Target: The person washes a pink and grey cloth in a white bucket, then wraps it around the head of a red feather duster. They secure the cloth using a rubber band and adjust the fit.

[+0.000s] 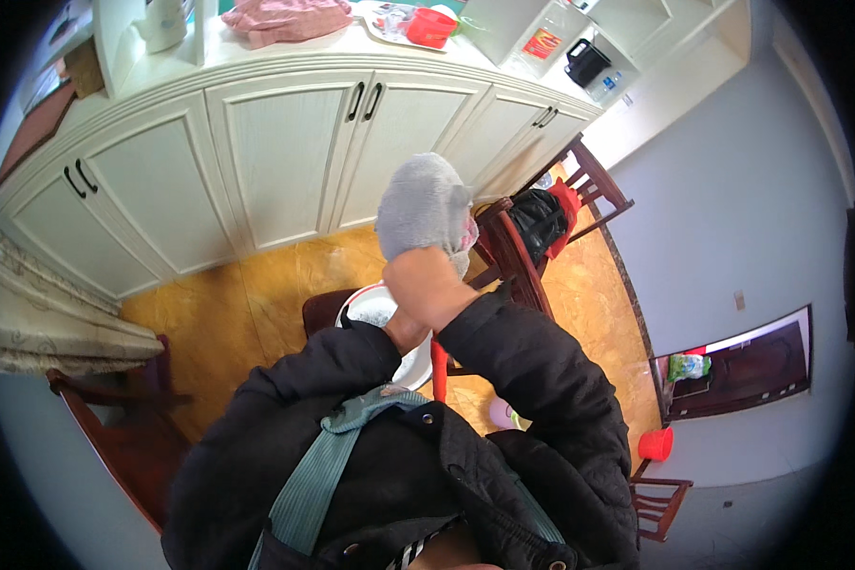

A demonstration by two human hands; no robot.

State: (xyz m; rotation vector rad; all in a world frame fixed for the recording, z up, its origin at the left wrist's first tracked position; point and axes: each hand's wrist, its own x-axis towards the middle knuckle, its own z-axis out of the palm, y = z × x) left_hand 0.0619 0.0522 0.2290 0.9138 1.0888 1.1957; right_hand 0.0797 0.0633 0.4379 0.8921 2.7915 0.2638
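Grey cloth (pixel 424 207), bunched and showing a little pink at one edge, sits right above the right hand (pixel 427 285), which is closed round its lower end and lifts it up before the chest. Directly below that hand lies a white bowl (pixel 375 309) on a dark wooden chair (pixel 325 309). The left hand (pixel 404 332) shows only at the wrist, tucked under the right hand beside the bowl; whether its fingers are spread or closed cannot be told. Beyond the cloth stand white cabinets (pixel 275 152), and another wooden chair (pixel 513 247) stands just right of the raised hand.
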